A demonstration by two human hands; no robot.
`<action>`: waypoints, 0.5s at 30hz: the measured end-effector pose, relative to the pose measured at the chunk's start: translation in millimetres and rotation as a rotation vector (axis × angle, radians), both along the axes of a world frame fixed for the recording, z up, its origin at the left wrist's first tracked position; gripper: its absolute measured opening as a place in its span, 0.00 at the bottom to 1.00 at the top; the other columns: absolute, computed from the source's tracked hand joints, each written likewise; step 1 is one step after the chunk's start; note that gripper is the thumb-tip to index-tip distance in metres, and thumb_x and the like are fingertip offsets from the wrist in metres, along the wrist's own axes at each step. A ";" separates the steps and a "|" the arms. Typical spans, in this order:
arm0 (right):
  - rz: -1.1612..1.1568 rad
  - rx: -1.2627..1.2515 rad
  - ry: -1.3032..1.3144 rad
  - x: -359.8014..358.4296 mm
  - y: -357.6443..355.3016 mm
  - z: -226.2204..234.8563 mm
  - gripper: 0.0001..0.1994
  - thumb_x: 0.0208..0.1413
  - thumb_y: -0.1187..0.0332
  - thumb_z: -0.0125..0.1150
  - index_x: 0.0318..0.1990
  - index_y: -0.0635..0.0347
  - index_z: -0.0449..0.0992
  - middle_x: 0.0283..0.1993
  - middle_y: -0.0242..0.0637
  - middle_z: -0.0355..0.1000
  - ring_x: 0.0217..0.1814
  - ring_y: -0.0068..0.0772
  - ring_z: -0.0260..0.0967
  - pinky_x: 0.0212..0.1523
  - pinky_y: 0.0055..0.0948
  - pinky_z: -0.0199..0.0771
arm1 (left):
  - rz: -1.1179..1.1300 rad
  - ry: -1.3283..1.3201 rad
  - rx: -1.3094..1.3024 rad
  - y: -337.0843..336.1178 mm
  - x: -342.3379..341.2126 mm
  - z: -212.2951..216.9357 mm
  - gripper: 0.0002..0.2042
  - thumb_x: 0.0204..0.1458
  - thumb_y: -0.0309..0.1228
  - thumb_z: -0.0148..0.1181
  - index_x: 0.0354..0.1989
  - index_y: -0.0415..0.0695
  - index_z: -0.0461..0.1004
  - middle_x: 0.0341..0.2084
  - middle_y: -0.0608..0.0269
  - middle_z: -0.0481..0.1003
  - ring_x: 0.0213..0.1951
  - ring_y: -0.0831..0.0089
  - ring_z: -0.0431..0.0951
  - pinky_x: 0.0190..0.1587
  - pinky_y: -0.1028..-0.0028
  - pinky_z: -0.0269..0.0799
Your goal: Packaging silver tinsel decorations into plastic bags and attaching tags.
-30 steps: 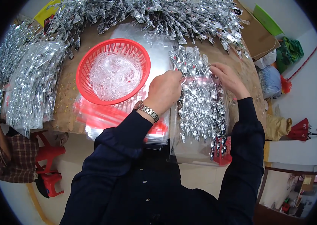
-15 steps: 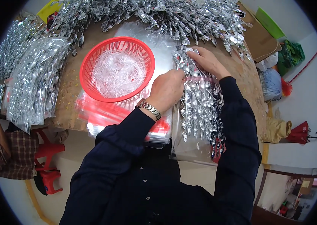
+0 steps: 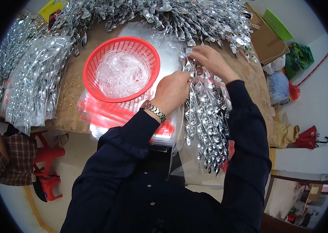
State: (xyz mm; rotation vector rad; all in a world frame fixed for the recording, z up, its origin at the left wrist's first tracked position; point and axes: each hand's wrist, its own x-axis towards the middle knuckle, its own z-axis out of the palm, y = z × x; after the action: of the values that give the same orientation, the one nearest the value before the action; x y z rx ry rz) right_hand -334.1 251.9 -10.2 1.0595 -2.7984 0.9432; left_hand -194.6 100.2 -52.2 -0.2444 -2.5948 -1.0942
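A bundle of shiny silver twisted strands (image 3: 206,124) hangs down at the right front of the table, in and over a clear plastic bag (image 3: 177,159). My left hand (image 3: 171,92), with a metal watch on its wrist, is closed at the left side of the bundle and pinches the bag's edge there. At the bundle's top end my right hand (image 3: 213,63) is closed, thumb and fingers gripping the strands' ends. Just left of my left hand stands a red plastic basket (image 3: 87,79) holding a tangle of clear thread (image 3: 123,73).
Flat clear bags with red tops (image 3: 109,112) lie stacked under the basket. A large heap of silver strands (image 3: 164,17) covers the table's far side. Filled bags (image 3: 36,85) lie at the left. A person in a checked garment (image 3: 10,159) is beyond them, near red stools (image 3: 49,155).
The strands' lower ends have come lower and closer together, and the bag has shifted toward me and left. My right hand has moved slightly left; my left hand has barely moved.
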 end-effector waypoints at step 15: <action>0.043 0.312 -0.581 34.6 -19.4 38.8 0.16 0.61 0.58 0.54 0.43 0.61 0.78 0.27 0.33 0.73 0.24 0.23 0.70 0.22 0.27 0.69 | 0.002 0.018 0.052 -4.4 0.5 -2.4 0.07 0.52 0.30 0.53 0.33 0.40 0.73 0.32 0.49 0.75 0.36 0.49 0.76 0.40 0.56 0.71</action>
State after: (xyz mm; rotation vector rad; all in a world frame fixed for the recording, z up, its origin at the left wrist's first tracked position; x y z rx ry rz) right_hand -299.5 232.5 28.7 1.0042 -3.5061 0.9684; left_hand -194.1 95.7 -54.6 -0.2392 -2.5465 -1.1517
